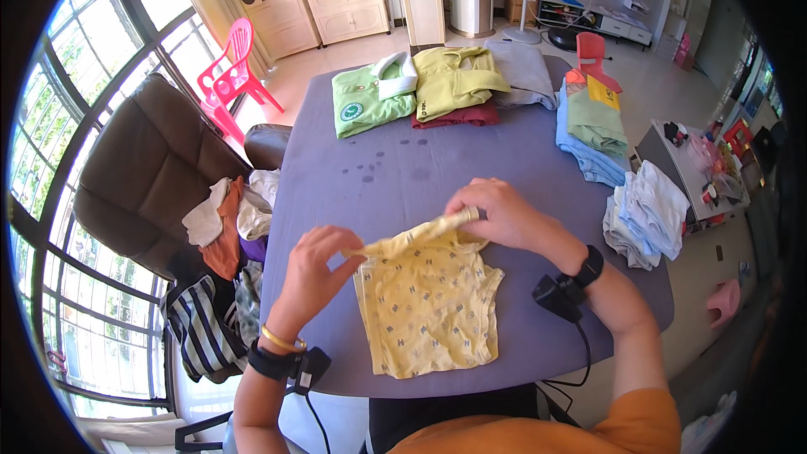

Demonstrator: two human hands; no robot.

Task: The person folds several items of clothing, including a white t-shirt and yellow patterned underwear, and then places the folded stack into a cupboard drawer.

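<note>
A yellow printed garment (435, 315) lies folded on the table with its grey cloth cover (302, 202), close to my body. My left hand (321, 271) pinches the left end of its upper edge between thumb and fingers. My right hand (498, 211) grips the right end of that edge, a little farther from me. Between the hands the edge is lifted slightly and stretched in a slanting band. The lower part of the garment rests flat on the cover. Both wrists carry black straps with small cabled devices.
Folded shirts in green (372, 107) and yellow-green (454, 79) and a grey garment (520, 72) line the far edge. Stacks of green and blue clothes (596, 126) and pale clothes (652, 211) lie along the right edge. Left of the table, a brown leather chair (157, 170) holds loose clothes (227, 233).
</note>
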